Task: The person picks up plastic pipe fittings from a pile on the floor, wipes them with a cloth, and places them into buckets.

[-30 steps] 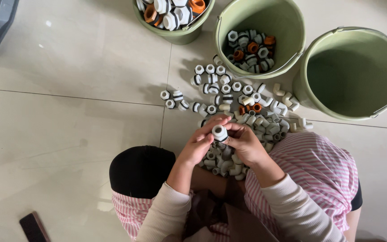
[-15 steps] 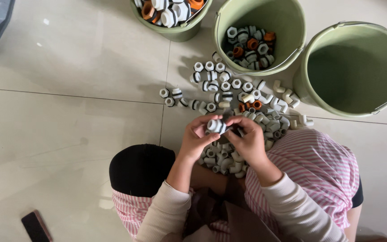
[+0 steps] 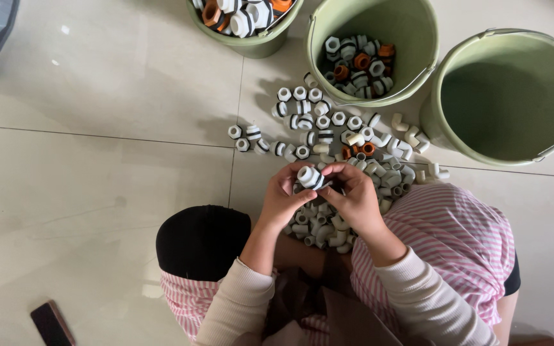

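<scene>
From the head camera, looking straight down, the left hand (image 3: 285,197) and the right hand (image 3: 354,198) meet over the tiled floor (image 3: 97,186), each grip clamped on one white pipe fitting with a black ring (image 3: 310,177), held tilted between the fingertips just above a heap of white fittings (image 3: 347,192). The heap runs from the person's lap up to the rims of three green buckets: the middle bucket (image 3: 411,38) partly filled with white and orange fittings, the right bucket (image 3: 508,96) showing only its bare inside, the top bucket (image 3: 251,41) cut by the frame edge. Left of the heap the tiles lie open, out to a dark phone (image 3: 49,323) at the bottom edge.
</scene>
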